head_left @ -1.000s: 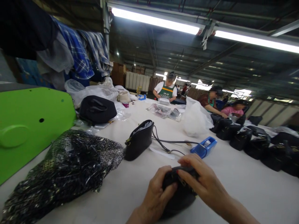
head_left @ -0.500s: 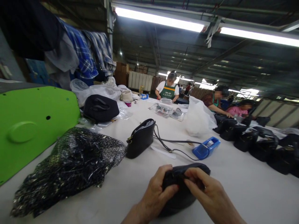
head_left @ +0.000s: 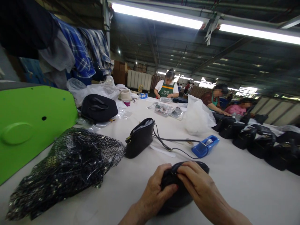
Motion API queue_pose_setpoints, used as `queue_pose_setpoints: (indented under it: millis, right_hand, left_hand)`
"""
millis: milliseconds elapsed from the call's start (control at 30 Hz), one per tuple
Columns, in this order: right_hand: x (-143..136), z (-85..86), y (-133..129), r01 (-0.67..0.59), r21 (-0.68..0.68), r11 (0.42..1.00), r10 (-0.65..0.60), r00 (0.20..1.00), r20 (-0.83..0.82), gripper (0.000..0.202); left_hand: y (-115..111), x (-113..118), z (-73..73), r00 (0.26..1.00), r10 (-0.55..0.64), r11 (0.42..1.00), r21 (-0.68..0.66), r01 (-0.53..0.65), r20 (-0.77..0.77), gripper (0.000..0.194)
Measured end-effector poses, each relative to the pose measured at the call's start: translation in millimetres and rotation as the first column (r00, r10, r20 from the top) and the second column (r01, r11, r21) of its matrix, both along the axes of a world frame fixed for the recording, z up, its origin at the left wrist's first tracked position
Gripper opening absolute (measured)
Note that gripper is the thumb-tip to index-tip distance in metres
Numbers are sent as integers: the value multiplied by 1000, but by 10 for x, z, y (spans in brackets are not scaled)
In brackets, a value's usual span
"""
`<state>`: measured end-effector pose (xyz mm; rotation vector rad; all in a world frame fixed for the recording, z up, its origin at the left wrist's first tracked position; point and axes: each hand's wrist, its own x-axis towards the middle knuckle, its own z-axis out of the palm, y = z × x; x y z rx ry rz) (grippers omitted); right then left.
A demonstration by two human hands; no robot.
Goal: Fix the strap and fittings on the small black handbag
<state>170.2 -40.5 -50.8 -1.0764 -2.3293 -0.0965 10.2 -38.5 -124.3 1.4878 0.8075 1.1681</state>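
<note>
Close in front of me on the white table lies a black bag [head_left: 174, 201], partly covered by my hands. My left hand [head_left: 156, 190] grips its upper left side, with the thumb pressed on the near face. At the top edge, the fingers of my right hand [head_left: 199, 184] are closed together on the black material; what exactly they pinch is hidden. Beyond them stands a second black handbag [head_left: 140, 140], its top open and pale filling inside. A thin black strap [head_left: 180, 140] trails from it to the blue tape dispenser [head_left: 205, 147].
Crumpled black patterned plastic [head_left: 70, 165] lies to the left, beside a bright green panel [head_left: 35, 125]. Behind are a dark pouch [head_left: 99, 107] and a white plastic bag [head_left: 198, 117]. Several black bags [head_left: 260, 140] line the right side. Co-workers [head_left: 167, 89] stand across the table.
My right hand has shifted slightly left and up along the bag's top edge, its fingers now flatter over it. My left hand keeps its grip. The view has moved a little.
</note>
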Motion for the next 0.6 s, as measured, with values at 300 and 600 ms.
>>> queue_pose_setpoints:
  millis: [300, 600]
  right_hand:
    - [-44, 174, 17, 99, -343, 934, -43, 985, 166, 13]
    - [-47, 378, 100, 27, -607, 795, 87, 984, 158, 21]
  left_hand:
    - [42, -2, -72, 994, -6, 1000, 6, 6, 109, 51]
    - [31, 115, -19, 971, 36, 998, -67, -20, 238, 64]
